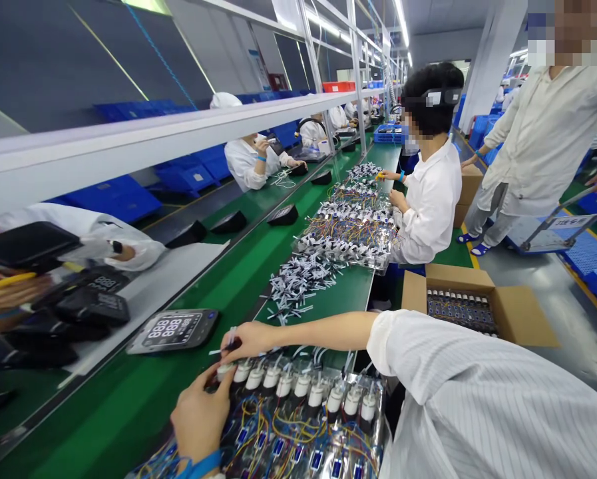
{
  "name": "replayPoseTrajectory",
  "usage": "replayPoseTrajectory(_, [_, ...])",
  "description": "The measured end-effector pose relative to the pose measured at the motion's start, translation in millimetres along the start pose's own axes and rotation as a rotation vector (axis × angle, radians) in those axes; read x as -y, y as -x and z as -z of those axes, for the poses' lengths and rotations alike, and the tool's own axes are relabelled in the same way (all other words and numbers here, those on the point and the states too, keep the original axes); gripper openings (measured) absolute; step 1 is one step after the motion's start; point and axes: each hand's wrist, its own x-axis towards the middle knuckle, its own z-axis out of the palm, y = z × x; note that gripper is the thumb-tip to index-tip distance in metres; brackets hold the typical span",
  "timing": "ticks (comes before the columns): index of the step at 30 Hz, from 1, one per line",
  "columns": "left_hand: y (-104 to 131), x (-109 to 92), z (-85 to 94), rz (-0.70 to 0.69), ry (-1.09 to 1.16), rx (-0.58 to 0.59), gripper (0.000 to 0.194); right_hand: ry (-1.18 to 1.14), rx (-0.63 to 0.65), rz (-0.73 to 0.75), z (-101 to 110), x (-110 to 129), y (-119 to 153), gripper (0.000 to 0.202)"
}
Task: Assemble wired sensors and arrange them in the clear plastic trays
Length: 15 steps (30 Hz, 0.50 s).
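Observation:
In front of me lies a tray [278, 459] of small electronic parts joined by coloured wires. Along its far edge stands a row of small white-topped pumps [283, 386], several with pale tubes on them. My left hand [201, 416], with a blue wristband, is closed with thumb and fingers around the pump at the row's left end. Just above that pump, my right hand [248, 340] pinches a short pale tube [232, 332], partly hidden by the fingers. Past my right forearm, a loose heap of short pale tubes [301, 283] lies on the green bench.
A monitor with digit display [173, 330] lies on the green belt to the left, with black housings [282, 215] farther along. A co-worker [428, 173] sits ahead by more trays [348, 229]. An open carton [465, 309] stands at right; a person [548, 133] holds a cart [552, 229].

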Motion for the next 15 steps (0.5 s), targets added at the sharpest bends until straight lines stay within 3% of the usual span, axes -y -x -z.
replayPoseTrajectory(8, [-1.2,0.9,-2.8,0.032,0.002,0.002,0.064,0.059,0.020,-0.005,-5.1,-10.9,-3.4,0.027])
replayPoseTrajectory(15, [-3.8,1.5,-3.7,0.088,0.004,0.017,0.065,-0.027,0.018,-0.152,-1.4,0.0,0.3,0.030])
